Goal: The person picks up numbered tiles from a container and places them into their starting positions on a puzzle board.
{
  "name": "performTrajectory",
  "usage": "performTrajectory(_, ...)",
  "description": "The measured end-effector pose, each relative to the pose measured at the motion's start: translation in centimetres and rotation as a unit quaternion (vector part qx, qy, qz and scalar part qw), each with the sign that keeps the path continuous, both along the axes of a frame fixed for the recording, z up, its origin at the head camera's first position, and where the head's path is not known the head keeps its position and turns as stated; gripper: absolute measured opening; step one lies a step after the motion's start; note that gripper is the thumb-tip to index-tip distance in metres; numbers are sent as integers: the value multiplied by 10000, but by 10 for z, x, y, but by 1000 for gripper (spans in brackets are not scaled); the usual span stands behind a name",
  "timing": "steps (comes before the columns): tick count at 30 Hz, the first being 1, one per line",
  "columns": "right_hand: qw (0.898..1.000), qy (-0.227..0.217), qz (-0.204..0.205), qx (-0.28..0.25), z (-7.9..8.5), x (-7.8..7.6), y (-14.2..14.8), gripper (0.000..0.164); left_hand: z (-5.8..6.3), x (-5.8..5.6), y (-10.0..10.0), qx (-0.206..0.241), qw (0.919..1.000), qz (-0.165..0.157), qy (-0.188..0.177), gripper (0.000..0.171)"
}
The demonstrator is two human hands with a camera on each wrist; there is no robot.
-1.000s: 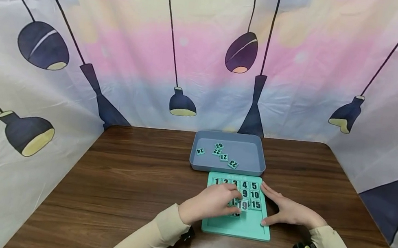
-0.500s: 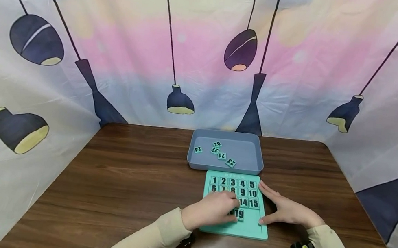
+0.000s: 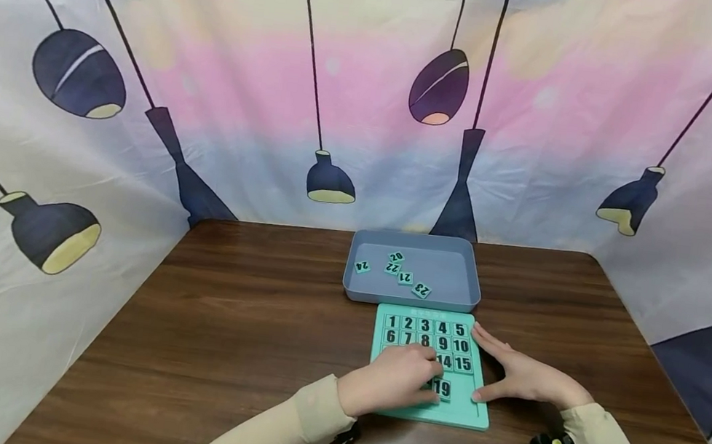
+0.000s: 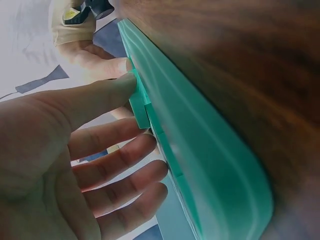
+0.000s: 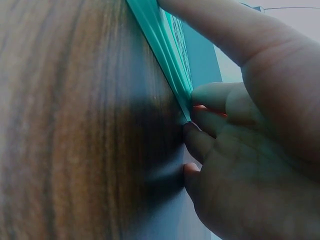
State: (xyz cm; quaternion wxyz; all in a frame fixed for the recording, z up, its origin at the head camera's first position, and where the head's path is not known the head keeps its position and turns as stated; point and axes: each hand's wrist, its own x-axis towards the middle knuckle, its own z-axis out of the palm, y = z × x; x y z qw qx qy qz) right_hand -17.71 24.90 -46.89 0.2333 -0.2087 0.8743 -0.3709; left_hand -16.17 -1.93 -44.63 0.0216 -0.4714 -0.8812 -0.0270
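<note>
In the head view, my left hand [image 3: 392,378] reaches over the lower middle of a turquoise number board [image 3: 462,414]. Its thumb and index finger pinch the number tile 19 [image 3: 442,389]. The left wrist view shows this green tile [image 4: 139,111] tilted at the board's surface, with the other fingers spread apart. Number tiles 1 to 10, 14 and 15 [image 3: 463,364] show in rows; my left hand covers others. At the board's right edge lies my right hand [image 3: 529,377], its thumb and extended fingers touching the rim. The right wrist view shows those fingers along the edge.
A blue-grey tray [image 3: 452,268] stands directly behind the board. Inside lie several loose tiles, numbered 20 to 24 [image 3: 361,266]. Everything rests on a dark wooden table [image 3: 238,326], with a lamp-patterned cloth [image 3: 246,85] hanging behind it.
My left hand has brought tile 19 down from over the third row to the row below, beside the covered tiles. My right hand stays at the board's edge.
</note>
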Motion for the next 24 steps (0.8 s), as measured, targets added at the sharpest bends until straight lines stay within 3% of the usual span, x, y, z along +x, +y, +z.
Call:
performTrajectory(11,10000,10,-48,64,-3,1,1,113,3,5,14,-260,9992,283,80,27)
performTrajectory(24,9998,97,7,151,-3,-1,3,111,-1,2,21,-97,9981,606,-81,25)
